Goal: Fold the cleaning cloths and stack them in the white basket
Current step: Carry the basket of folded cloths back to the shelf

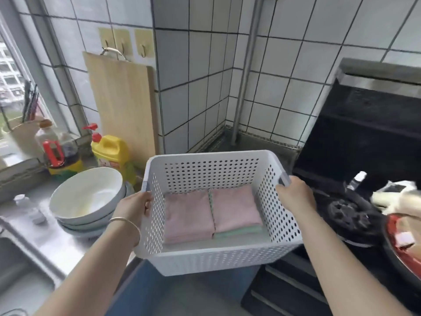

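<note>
Two stacks of folded cleaning cloths (211,213) lie side by side inside the white basket (218,258), held in the air over the tabletop's (43,238) edge. Left hand (134,207) and right hand (296,195) each grip a side rim. Folding looks finished; only setting down remains.

Single head-worn wide-angle view, looking forward and down from close range. It faces a tiled wall corner (227,87) across the counter (45,236); stove (353,213) at right, window (9,76) at left. Straight lines bow near the edges.
</note>
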